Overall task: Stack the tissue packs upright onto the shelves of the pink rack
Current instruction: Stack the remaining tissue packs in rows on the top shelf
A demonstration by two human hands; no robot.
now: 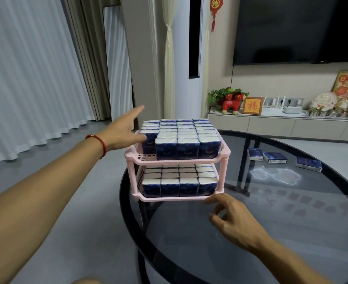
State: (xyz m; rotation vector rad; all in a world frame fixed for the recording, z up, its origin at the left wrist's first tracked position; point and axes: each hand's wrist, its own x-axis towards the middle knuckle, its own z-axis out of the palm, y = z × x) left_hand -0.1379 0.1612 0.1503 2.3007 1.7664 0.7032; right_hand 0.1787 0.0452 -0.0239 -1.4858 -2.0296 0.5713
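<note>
A pink two-shelf rack [224,160] stands at the left edge of the round glass table [292,232]. Both shelves hold rows of several blue-and-white tissue packs standing upright, on the upper shelf [187,148] and on the lower shelf [179,186]. Three more packs lie flat on the glass to the right: one [255,154], another [275,157], a third [309,164]. My left hand [126,130] rests against the upper shelf's left side, thumb touching the front-left pack, index finger stretched out. My right hand [230,214] hovers by the rack's lower front-right corner, fingers apart, holding nothing.
The rack sits close to the table's dark rim [128,218], with grey floor below on the left. Behind stand curtains, a tall white air conditioner [189,58] and a low TV cabinet [281,124] with ornaments.
</note>
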